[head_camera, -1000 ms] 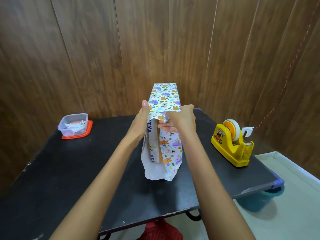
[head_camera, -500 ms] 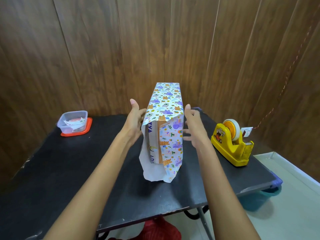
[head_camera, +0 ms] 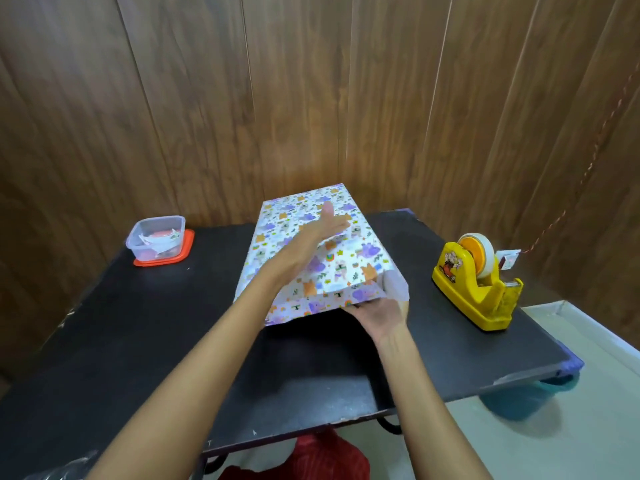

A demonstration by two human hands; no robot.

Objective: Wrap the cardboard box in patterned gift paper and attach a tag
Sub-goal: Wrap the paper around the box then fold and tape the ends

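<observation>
Box [head_camera: 313, 251] wrapped in patterned gift paper [head_camera: 349, 268] sits mid-desk, broad face up and tilted, near end raised off the desk [head_camera: 138, 341]. The paper overhangs that near end as a loose flap; a white inside strip of paper shows at the near right corner. No bare cardboard visible from this angle.

Left hand [head_camera: 323, 225] lies flat on top of the box, palm down, fingers straight and extended toward the far end, nothing gripped. Right hand [head_camera: 379, 315] is at the near right end, under the overhanging paper edge, fingers partly curled and touching the paper's underside; can't tell if it actually pinches the paper or only supports it.

Yellow tape dispenser [head_camera: 476, 282] on the right side of the desk, well apart from the box, roll mounted, tape end sticking out. Clear plastic container [head_camera: 156, 239] on a red lid at far left of the desk, paper scraps inside. Wood-panel wall [head_camera: 311, 91] behind. Red item [head_camera: 304, 459] under the desk's front edge, a teal item [head_camera: 526, 400] under its right corner.
</observation>
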